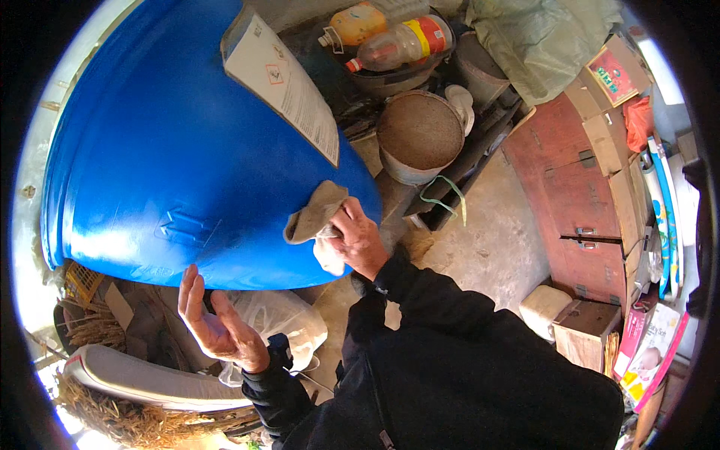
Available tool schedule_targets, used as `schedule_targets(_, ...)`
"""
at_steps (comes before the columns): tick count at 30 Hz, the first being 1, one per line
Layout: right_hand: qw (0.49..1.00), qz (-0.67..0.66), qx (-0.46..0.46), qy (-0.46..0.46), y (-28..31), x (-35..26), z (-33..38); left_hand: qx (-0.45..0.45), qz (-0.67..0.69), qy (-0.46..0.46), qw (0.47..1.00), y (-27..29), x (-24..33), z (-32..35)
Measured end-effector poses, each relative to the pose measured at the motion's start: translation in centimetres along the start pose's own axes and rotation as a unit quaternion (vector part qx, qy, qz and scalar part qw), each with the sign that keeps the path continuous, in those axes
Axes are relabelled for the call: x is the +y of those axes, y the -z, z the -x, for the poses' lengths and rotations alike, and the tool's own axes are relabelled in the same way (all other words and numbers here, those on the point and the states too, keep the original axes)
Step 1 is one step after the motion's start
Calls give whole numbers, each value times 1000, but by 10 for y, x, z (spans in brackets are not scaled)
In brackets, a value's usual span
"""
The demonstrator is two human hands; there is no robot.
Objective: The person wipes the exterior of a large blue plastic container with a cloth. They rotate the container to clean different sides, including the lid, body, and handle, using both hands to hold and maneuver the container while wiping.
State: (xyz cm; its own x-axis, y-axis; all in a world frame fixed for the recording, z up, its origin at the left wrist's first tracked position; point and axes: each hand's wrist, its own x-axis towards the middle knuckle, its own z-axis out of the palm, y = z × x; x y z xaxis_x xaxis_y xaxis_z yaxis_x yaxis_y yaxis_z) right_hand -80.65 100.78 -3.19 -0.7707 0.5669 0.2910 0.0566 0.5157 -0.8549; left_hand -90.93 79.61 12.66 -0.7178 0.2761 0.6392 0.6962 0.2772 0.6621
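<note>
A large blue plastic drum [150, 135] fills the upper left, with a white paper label [289, 97] on its side. My right hand [352, 236] is closed on a greyish-beige cloth [319, 214], which lies against the drum's wall below the label. Part of the cloth hangs under my fingers. My left hand [221, 326] is held at the drum's lower edge with its fingers stretched out and nothing in it. Its fingertips overlap the drum's edge; whether they touch it I cannot tell.
Plastic bottles [405, 41] lie in a dark basin beyond the drum, near a round bucket [420, 131] with a brown top. A reddish wooden chest [577, 210] stands at the right. A clear plastic bag [281, 322] and a straw broom [135, 409] lie below the drum.
</note>
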Motion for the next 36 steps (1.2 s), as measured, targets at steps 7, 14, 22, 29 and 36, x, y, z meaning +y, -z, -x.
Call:
schedule_targets(7, 991, -70, 74, -87, 18, 21, -15, 0, -142, -121, 982, -20, 1, -43)
schedule_targets(14, 986, -105, 104, 82, 51, -15, -113, 37, -297, -187, 936, -46, -8, -72)
schedule_targets(22, 988, -73, 101, -86, 23, 83, -96, 95, -313, -180, 928, -65, -30, -70)
schedule_targets(29, 981, 113, -24, -158, 8, 163, -48, 98, -318, -207, 920, -68, -34, -69)
schedule_targets(36, 994, 104, 26, -29, 26, 107, -73, 92, -328, -193, 920, -68, -32, -67)
